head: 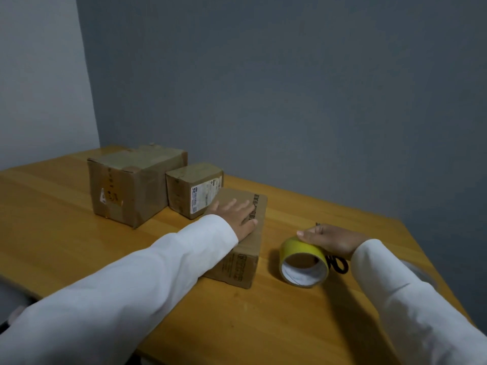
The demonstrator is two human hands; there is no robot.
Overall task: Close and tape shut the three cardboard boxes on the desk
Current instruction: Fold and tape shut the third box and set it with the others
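While the left hand [241,216] presses flat on the nearest box [238,248], the right hand [329,239] grips the tape roll [303,260] beside it

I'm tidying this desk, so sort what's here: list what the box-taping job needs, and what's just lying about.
For the job: large box, small labelled box, flat box under the left hand, yellow tape roll under the right hand, black-handled scissors.
Lying about: nothing visible on the desk.

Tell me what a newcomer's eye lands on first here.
The yellow tape roll stands out at right front on the wooden desk, the right hand resting on top of it. Left of it, the left hand lies flat on the nearest cardboard box; two more boxes sit behind.
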